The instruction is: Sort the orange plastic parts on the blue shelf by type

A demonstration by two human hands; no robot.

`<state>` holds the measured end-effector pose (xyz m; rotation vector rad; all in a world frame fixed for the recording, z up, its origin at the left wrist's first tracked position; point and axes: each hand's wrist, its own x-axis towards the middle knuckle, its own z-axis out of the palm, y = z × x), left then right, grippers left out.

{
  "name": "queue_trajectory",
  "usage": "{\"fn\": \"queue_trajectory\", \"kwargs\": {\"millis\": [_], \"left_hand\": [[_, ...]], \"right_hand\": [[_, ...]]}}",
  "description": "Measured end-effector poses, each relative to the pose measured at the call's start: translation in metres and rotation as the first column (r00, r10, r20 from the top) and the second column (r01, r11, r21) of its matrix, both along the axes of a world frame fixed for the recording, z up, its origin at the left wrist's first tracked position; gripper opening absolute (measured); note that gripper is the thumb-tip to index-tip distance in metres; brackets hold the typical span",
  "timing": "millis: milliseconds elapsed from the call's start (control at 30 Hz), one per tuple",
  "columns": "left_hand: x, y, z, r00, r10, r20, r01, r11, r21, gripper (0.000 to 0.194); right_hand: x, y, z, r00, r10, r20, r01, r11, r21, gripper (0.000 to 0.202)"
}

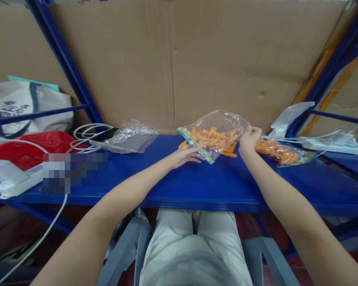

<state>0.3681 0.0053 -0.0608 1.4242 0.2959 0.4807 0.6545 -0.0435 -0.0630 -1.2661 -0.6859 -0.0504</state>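
A clear plastic bag (223, 118) with a colourful printed strip along one edge is stretched between my hands above the blue shelf. Small orange pieces (213, 138) show through its film; whether all lie inside or some behind it I cannot tell. My left hand (187, 155) holds the strip edge, its fingers partly under the bag. At the opposite side, my right hand (249, 139) pinches the film in closed fingers. Loose orange pieces (230, 151) rest on the shelf below the bag. Just right of my right hand lies another bag of orange pieces (282, 153).
Crumpled clear bags (131, 137) lie at left beside a coiled white cable (88, 137). A red plastic bag (47, 145) and white power strip (20, 176) are farther left. Another power strip (340, 145) sits at right. Cardboard (173, 59) backs the blue shelf (191, 186).
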Motion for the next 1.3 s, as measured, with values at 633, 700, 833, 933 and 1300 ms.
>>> {"fn": "queue_trajectory", "kwargs": {"millis": [633, 700, 833, 933, 1300], "left_hand": [[0.006, 0.009, -0.010, 0.984, 0.176, -0.017, -0.175, 0.982, 0.070, 0.049], [0.006, 0.009, -0.010, 0.983, 0.181, -0.019, -0.179, 0.981, 0.072, 0.051], [0.004, 0.012, -0.011, 0.980, 0.196, -0.027, -0.193, 0.976, 0.104, 0.047], [0.002, 0.017, -0.014, 0.971, 0.239, -0.026, -0.233, 0.961, 0.148, 0.045], [0.003, 0.023, -0.018, 0.958, 0.287, -0.007, -0.280, 0.941, 0.189, 0.058]], "right_hand": [[-0.014, 0.006, -0.005, 0.994, 0.072, -0.086, -0.073, 0.997, -0.004, 0.043], [-0.015, 0.005, -0.003, 0.991, 0.048, -0.124, -0.052, 0.998, -0.030, 0.038], [-0.023, -0.001, 0.006, 0.978, 0.112, -0.173, -0.117, 0.993, -0.016, 0.036], [-0.034, -0.007, 0.015, 0.945, 0.247, -0.216, -0.243, 0.969, 0.046, 0.039], [-0.069, -0.025, 0.029, 0.798, 0.533, -0.281, -0.567, 0.822, -0.050, 0.029]]}}
